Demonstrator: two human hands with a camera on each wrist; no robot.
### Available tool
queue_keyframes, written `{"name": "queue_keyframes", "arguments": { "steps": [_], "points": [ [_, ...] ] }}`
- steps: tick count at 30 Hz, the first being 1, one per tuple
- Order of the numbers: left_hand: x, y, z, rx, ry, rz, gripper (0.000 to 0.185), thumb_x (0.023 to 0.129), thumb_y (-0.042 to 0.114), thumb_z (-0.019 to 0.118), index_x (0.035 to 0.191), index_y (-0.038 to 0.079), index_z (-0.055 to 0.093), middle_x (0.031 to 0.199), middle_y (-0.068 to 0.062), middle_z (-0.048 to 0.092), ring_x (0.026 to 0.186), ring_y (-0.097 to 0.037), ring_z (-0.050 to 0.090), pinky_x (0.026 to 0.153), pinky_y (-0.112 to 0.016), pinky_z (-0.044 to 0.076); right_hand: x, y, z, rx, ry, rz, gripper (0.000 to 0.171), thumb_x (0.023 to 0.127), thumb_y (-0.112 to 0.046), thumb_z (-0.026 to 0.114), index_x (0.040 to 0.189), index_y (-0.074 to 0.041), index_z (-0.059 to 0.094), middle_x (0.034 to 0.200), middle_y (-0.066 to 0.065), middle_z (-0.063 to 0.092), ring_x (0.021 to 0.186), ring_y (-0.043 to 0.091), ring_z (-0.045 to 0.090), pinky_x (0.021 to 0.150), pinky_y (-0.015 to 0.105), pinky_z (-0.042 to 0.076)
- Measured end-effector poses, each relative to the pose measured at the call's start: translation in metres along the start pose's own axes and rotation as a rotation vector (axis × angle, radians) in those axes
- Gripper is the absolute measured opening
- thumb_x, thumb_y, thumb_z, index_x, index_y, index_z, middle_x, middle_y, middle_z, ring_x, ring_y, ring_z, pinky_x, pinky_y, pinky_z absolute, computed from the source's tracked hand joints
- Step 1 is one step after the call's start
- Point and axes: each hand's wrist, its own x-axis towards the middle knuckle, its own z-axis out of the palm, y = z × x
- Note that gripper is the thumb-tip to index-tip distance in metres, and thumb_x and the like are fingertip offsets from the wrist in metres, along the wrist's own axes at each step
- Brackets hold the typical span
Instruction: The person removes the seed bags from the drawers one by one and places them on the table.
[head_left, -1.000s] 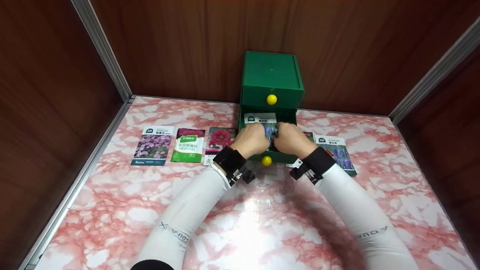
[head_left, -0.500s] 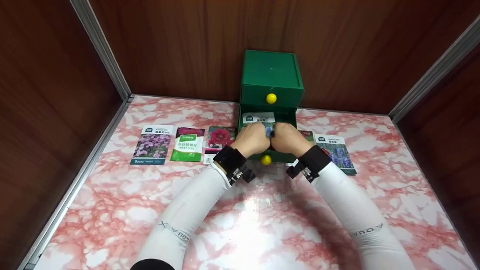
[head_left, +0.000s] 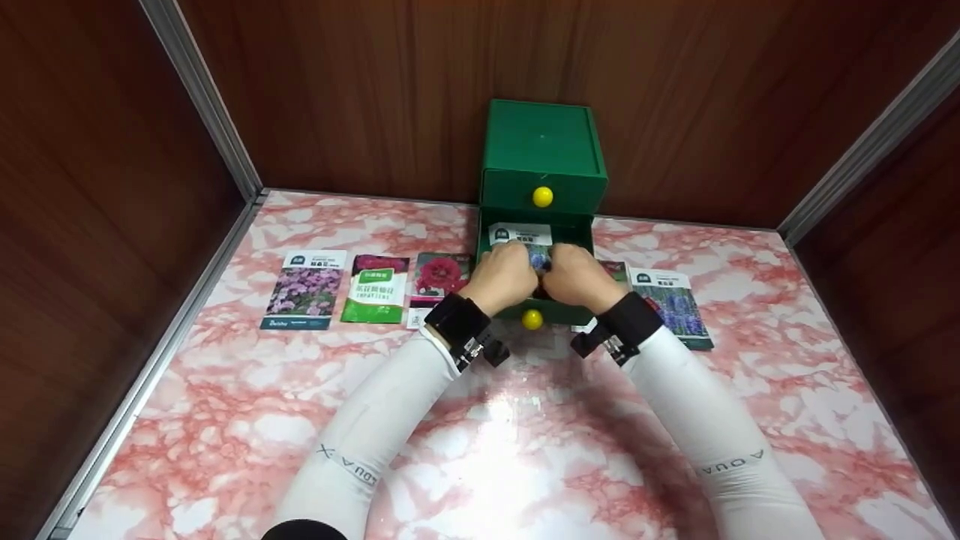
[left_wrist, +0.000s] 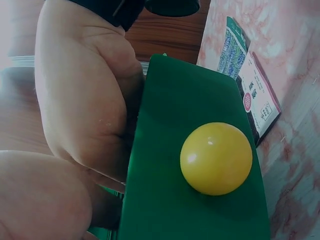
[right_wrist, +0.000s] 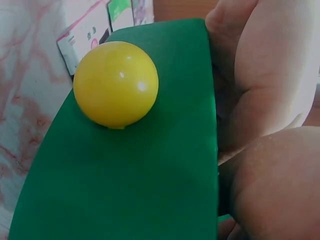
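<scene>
Inside the pulled-out lower drawer of a small green drawer box lies a seed packet with blue-purple flowers and a white top. My left hand reaches over the drawer front and grips the packet near its left side, fingers curled. Close beside it, my right hand grips the right side, knuckles up. Both sets of fingertips are hidden down in the drawer. In the left wrist view the drawer's yellow knob stands in front of the left hand; the right hand curls behind the drawer front.
A hibiscus-coloured row of flat seed packets flanks the box: a purple-flower one, a green one and a red-flower one at left, a lavender one at right. The closed upper drawer overhangs the hands.
The packet in the drawer shifted slightly left and then back right under my hands. My right hand has moved slightly left, closer to the left one.
</scene>
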Motion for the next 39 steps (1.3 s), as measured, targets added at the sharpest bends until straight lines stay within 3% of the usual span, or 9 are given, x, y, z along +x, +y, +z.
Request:
{"name": "queue_keyframes", "arguments": {
  "steps": [7,11,14,17,19,23,28,35,39],
  "points": [
    [-0.001,0.001,-0.002,0.009,0.011,-0.003,0.021,0.1,0.01,0.069,0.117,0.001,0.075,0.126,-0.017,0.074,0.123,-0.038,0.068,0.112,-0.051,0.052,-0.002,0.001,0.0,0.016,0.046,0.011,0.026,0.105,-0.01,0.065,0.117,0.013,0.068,0.116,0.033,0.072,0.103,0.041,0.067,0.097,0.058,0.055],
    [-0.003,0.0,-0.005,0.016,0.021,0.009,0.022,0.1,0.009,0.067,0.119,0.001,0.075,0.129,-0.017,0.073,0.127,-0.038,0.066,0.117,-0.051,0.048,-0.005,0.002,-0.002,0.064,0.069,0.005,0.032,0.107,-0.011,0.065,0.126,0.014,0.068,0.118,0.032,0.071,0.103,0.04,0.066,0.096,0.056,0.055],
    [-0.006,-0.001,-0.008,0.004,0.043,0.028,0.022,0.099,0.007,0.067,0.119,-0.001,0.074,0.126,-0.019,0.073,0.122,-0.039,0.068,0.113,-0.052,0.052,-0.007,0.002,-0.005,0.109,0.09,-0.004,0.033,0.107,-0.01,0.064,0.129,0.014,0.067,0.115,0.03,0.07,0.097,0.038,0.063,0.09,0.052,0.052],
    [-0.008,-0.002,-0.012,-0.03,0.064,0.045,0.017,0.098,0.004,0.067,0.113,-0.001,0.074,0.12,-0.019,0.074,0.112,-0.039,0.072,0.1,-0.052,0.059,-0.009,0.003,-0.008,0.158,0.115,-0.006,0.034,0.106,-0.009,0.067,0.132,0.014,0.068,0.116,0.028,0.07,0.096,0.037,0.062,0.088,0.049,0.051],
    [-0.009,-0.004,-0.015,-0.049,0.076,0.049,0.013,0.097,0.002,0.067,0.109,0.0,0.072,0.116,-0.019,0.075,0.108,-0.039,0.073,0.095,-0.052,0.06,-0.01,0.004,-0.011,0.18,0.136,-0.003,0.037,0.104,-0.008,0.07,0.133,0.014,0.068,0.119,0.029,0.072,0.099,0.037,0.063,0.091,0.049,0.053],
    [-0.011,-0.007,-0.019,-0.066,0.083,0.06,0.008,0.097,-0.002,0.065,0.102,0.002,0.069,0.112,-0.019,0.074,0.11,-0.04,0.071,0.1,-0.051,0.056,-0.012,0.007,-0.016,0.218,0.186,0.012,0.047,0.097,-0.003,0.076,0.139,0.016,0.066,0.131,0.032,0.072,0.115,0.042,0.067,0.105,0.054,0.054],
    [-0.014,-0.011,-0.021,-0.11,0.088,0.054,0.021,0.096,-0.006,0.063,0.115,-0.003,0.071,0.116,-0.022,0.073,0.121,-0.044,0.067,0.11,-0.051,0.052,-0.014,0.012,-0.019,0.298,0.223,0.039,0.059,0.093,-0.002,0.08,0.145,0.018,0.06,0.135,0.033,0.071,0.127,0.043,0.067,0.112,0.054,0.053],
    [-0.015,-0.016,-0.027,-0.271,0.075,0.007,0.047,0.106,0.002,0.066,0.152,-0.005,0.06,0.142,-0.022,0.069,0.133,-0.037,0.065,0.112,-0.047,0.053,-0.019,0.017,-0.023,0.471,0.212,0.101,0.061,0.097,-0.005,0.08,0.151,0.014,0.058,0.131,0.028,0.071,0.121,0.035,0.065,0.103,0.044,0.055],
    [-0.017,-0.016,-0.03,-0.341,0.067,-0.002,0.048,0.11,0.007,0.066,0.156,-0.003,0.057,0.151,-0.02,0.065,0.135,-0.033,0.064,0.112,-0.044,0.053,-0.023,0.021,-0.027,0.568,0.192,0.144,0.062,0.099,-0.006,0.08,0.154,0.011,0.056,0.136,0.026,0.069,0.121,0.03,0.062,0.097,0.034,0.055]
  ]
}}
